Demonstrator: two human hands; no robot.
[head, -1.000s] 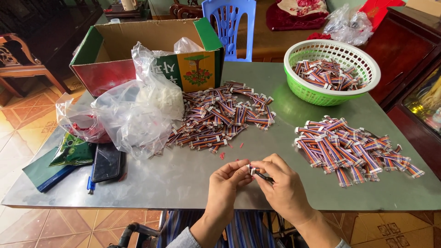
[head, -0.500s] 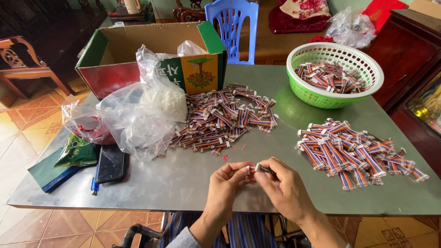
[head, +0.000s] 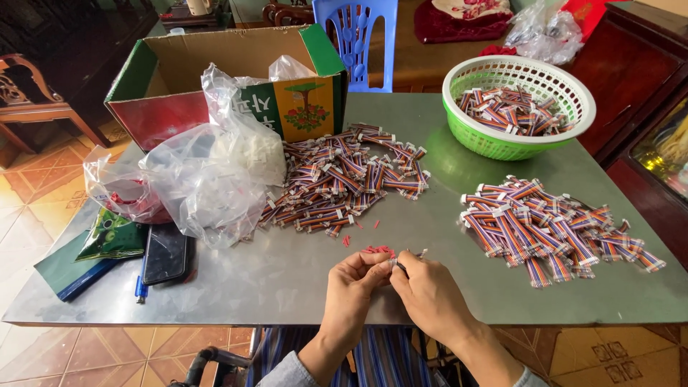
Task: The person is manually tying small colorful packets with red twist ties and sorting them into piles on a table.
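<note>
The left hand (head: 356,281) and the right hand (head: 423,287) met at the near edge of the metal table (head: 287,287), both with fingers pinched shut on 1 small wire connector (head: 390,261), whose red end showed just above the left fingertips and whose thin tail poked out toward the right. Behind the hands on that table lay 1 heap of striped ribbon cables (head: 344,179), with a second pile of ribbon cables (head: 552,229) to the right of the hands and a green basket (head: 573,93) holding more at the table's far right corner. At the table's left sat crumpled clear plastic bags (head: 208,172) in front of an open cardboard box (head: 229,64), and a black phone (head: 166,254) lay nearer the front edge.
</note>
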